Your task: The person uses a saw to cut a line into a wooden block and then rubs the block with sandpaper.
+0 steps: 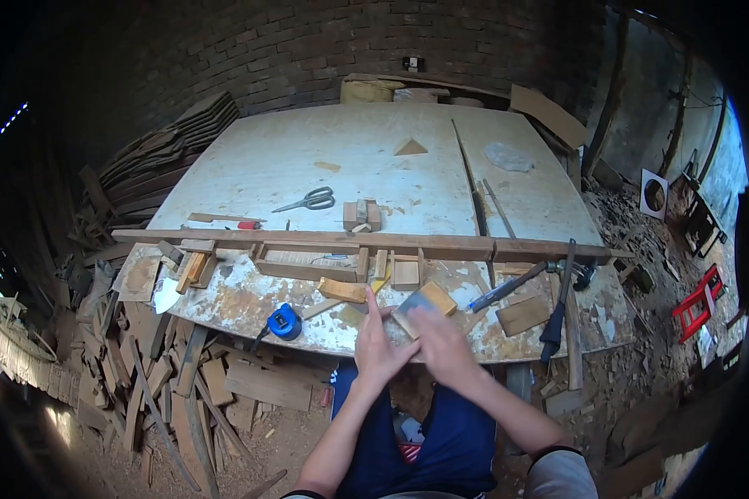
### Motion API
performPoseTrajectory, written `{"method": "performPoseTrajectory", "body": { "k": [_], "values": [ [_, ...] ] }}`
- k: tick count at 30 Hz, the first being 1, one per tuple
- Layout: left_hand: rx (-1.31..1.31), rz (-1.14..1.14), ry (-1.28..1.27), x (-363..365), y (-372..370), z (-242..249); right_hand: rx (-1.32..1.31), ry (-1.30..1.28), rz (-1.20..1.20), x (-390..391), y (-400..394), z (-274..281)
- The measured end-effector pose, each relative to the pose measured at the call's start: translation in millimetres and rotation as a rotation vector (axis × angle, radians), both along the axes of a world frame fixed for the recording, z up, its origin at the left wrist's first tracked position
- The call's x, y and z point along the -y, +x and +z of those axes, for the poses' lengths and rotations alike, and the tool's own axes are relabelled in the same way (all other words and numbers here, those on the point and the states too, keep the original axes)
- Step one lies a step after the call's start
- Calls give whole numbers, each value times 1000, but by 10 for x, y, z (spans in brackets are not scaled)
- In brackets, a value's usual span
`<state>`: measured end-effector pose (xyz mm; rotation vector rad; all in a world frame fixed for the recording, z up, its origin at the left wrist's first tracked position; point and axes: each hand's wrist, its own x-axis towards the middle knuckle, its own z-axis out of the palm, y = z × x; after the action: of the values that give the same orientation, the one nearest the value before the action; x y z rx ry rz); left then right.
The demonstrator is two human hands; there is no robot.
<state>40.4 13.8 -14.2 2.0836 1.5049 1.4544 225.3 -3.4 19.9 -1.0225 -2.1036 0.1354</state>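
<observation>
My left hand (379,349) is at the front edge of the workbench, index finger pointing up and thumb reaching right. Between it and my right hand (445,345) is a flat piece with a grey face (409,308), which my left thumb and fingers appear to grip at its near left side. Motion smears my right hand over this piece, hiding its fingers. Just behind lies a yellowish wooden block (438,297). Another wooden block (342,289) rests beyond my left fingertips. A blue tape measure (284,322) sits to the left.
A long wooden bar (349,239) crosses the bench (308,166). Scissors (310,199) and a wooden triangle (410,147) lie behind it. To the right are a blue marker-like tool (497,294) and a long dark-handled tool (555,324). Wood scraps (183,391) cover the floor at left.
</observation>
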Motion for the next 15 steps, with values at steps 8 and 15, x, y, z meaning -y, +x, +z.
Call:
{"method": "performPoseTrajectory", "body": {
  "k": [8,15],
  "values": [
    [28,-1,-37,23,35,41,-44,-44,-60,-195,94,16],
    [66,0,-61,19,29,63,8,22,-39,-231,117,-37]
  ]
}}
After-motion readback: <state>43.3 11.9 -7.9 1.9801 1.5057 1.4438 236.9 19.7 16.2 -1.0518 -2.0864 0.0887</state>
